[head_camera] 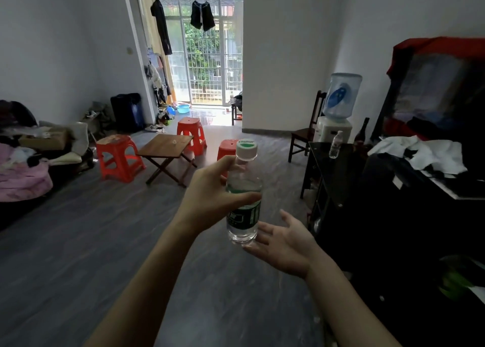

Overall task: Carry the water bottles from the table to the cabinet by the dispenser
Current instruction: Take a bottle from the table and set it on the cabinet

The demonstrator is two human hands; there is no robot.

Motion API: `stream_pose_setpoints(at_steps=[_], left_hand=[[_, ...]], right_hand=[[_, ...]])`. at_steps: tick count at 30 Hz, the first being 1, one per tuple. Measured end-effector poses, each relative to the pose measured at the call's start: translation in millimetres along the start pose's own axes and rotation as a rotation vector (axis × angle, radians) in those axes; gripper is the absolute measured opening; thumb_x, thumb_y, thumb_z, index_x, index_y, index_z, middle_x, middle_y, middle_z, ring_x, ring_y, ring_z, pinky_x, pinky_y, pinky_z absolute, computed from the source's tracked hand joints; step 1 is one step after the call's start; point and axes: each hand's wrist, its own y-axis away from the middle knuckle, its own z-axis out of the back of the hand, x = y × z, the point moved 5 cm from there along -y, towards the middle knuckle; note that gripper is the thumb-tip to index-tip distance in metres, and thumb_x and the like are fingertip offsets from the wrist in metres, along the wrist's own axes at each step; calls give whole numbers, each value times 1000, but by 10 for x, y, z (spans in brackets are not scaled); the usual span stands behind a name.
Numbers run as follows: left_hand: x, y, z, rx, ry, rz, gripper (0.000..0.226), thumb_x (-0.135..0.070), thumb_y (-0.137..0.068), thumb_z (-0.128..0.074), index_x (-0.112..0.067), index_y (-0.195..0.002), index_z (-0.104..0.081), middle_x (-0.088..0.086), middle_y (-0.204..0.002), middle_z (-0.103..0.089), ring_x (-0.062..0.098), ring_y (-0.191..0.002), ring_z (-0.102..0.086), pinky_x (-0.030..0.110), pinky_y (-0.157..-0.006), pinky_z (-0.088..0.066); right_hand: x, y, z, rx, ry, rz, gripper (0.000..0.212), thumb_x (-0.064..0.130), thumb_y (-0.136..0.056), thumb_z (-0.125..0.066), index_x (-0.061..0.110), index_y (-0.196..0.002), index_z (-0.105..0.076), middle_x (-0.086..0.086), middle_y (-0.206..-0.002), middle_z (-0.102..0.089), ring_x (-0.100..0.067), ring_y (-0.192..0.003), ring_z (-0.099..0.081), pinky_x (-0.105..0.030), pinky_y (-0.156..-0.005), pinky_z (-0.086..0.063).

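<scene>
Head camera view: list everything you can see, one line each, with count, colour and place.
water bottle: one, clear, green label, white cap, held mid-air at centre
second water bottle: one, clear, on the black cabinet at right
water dispenser: one, white, blue jug on top, behind the cabinet
folding table: one, brown wood, centre-left floor
stools: three, orange-red, around the table
wooden chair: one, dark, beside the dispenser
dark glass bottle: one, right of the dispenser
hanging clothes: two, dark, by the balcony door
basin: one, blue, near the door
left hand: grips the bottle's upper body
right hand: open, fingers by the bottle's base
</scene>
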Motion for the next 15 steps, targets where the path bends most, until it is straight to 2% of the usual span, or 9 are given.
stream_pose_setpoints(at_steps=[3, 6, 8, 12, 15], left_hand=[[257, -586, 1, 5, 21, -1, 54, -20, -72, -91, -17, -120, -65, -16, -99, -69, -14, -84, -66, 5, -68, -52], [492, -1109, -50, 13, 57, 3, 57, -20, -71, -91, -15, -121, -66, -7, -104, -73, -4, -86, -71, 12, -71, -58], [637, -1402, -134, 40, 72, 9, 56, -22, -71, -91, -18, -120, -65, -10, -102, -73, 0, -86, -72, 15, -72, -60], [914, -1963, -387, 96, 74, -26, 55, -24, -72, -90, -25, -121, -63, -20, -98, -68, -14, -86, -66, 7, -69, -54], [1128, -2415, -637, 151, 64, -46, 55, -26, -74, -88, -29, -122, -60, -21, -100, -66, -18, -88, -64, 7, -71, -55]], right_hand=[[434, -408, -104, -13, 8, 38, 79, 60, -99, -31, -8, -137, -48, -28, -140, -54, -44, -134, -47, -52, -113, -35], [819, -728, -109, -30, -15, 70, 78, 59, -100, -31, -8, -135, -50, -27, -140, -55, -44, -135, -47, -51, -112, -35], [1034, -930, -75, -42, -25, 80, 78, 59, -99, -31, -8, -135, -50, -27, -139, -56, -44, -134, -47, -51, -111, -36], [1440, -1374, 44, -69, -30, 108, 77, 59, -100, -32, -7, -135, -50, -27, -135, -58, -44, -131, -51, -51, -101, -44], [1749, -1704, 193, -96, -38, 123, 77, 58, -100, -32, -7, -134, -50, -29, -133, -59, -44, -128, -53, -51, -107, -41]])
